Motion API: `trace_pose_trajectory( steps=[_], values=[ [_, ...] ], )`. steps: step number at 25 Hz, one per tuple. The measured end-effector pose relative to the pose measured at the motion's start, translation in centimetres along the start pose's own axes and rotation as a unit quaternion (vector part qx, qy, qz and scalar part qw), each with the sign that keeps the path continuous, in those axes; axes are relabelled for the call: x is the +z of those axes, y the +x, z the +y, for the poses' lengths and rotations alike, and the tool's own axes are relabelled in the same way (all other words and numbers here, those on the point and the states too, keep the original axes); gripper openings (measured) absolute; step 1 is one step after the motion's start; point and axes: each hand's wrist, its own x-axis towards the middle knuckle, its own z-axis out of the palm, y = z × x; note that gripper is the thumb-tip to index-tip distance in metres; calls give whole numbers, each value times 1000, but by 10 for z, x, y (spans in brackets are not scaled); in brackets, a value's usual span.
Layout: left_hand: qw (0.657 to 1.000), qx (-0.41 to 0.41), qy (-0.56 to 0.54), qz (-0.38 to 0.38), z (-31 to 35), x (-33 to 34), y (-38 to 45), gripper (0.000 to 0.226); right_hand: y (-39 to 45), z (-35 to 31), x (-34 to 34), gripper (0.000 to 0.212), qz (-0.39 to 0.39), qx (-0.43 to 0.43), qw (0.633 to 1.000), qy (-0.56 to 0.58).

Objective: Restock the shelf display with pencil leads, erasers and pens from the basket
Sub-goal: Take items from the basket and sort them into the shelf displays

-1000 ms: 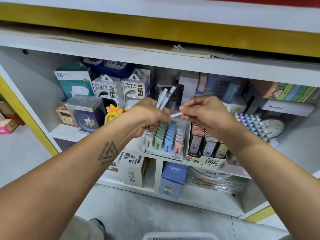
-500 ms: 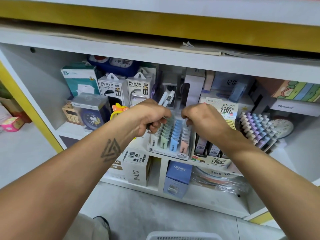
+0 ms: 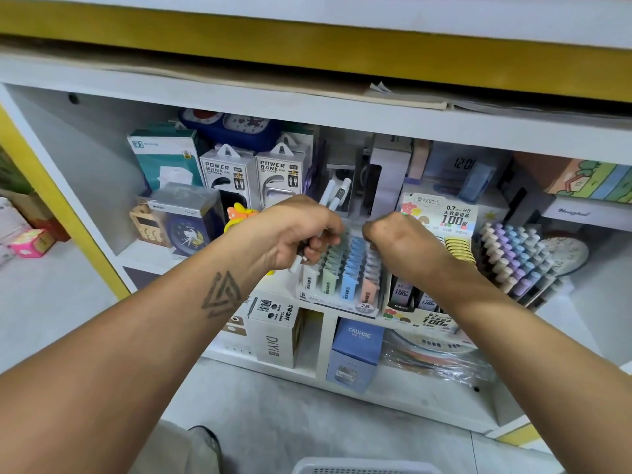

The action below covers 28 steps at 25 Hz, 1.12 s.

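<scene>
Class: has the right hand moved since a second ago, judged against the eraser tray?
Yes. The right hand has dropped from above the eraser tray to its back right corner.

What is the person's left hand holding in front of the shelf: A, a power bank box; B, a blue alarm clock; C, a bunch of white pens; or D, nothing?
C: the left hand grips a bunch of white pens, their tips sticking up above the fingers.

Two power bank boxes (image 3: pixel 254 176) stand behind a boxed blue alarm clock (image 3: pixel 186 220); a blue CRUHRE box (image 3: pixel 355 354) sits on the lower shelf.
</scene>
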Motion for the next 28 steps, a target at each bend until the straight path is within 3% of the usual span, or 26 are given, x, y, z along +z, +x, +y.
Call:
trace_pose_trajectory(
  steps=[4, 7, 8, 9, 11, 12, 14, 17, 19, 24, 28],
  values=[
    [998, -12, -29, -59, 1, 1, -5, 23, -3, -3, 6, 20, 11, -49, 998, -24],
    [994, -15, -43, -103, 4, 7, -10, 27, -5, 5, 0, 31, 65, 18, 989, 130],
    [991, -15, -50, -123, 4, 10, -12, 29, -8, 8, -7, 32, 84, 70, 961, 254],
    [987, -14, -57, -147, 6, 14, -14, 30, -14, 13, -15, 31, 92, 115, 901, 407],
    [977, -16, -68, -199, 9, 29, -19, 32, -31, 26, -29, 27, 99, 143, 726, 666],
    [972, -16, -70, -223, 10, 37, -22, 33, -41, 34, -33, 26, 104, 136, 667, 725],
    [960, -20, -70, -269, 13, 57, -28, 38, -64, 48, -37, 26, 120, 129, 630, 756],
    [950, -18, -72, -303, 13, 81, -35, 36, -92, 71, -40, 21, 160, 152, 611, 760],
    [955, 3, -78, -285, 12, 94, -37, 33, -111, 94, -47, 18, 214, 182, 609, 741],
    [982, 50, -46, -176, 10, 126, -37, 22, -159, 139, -56, 14, 315, 233, 712, 583],
    [971, 15, -77, -226, 17, 152, -38, 27, -179, 152, -48, 16, 345, 206, 776, 486]
  ],
)
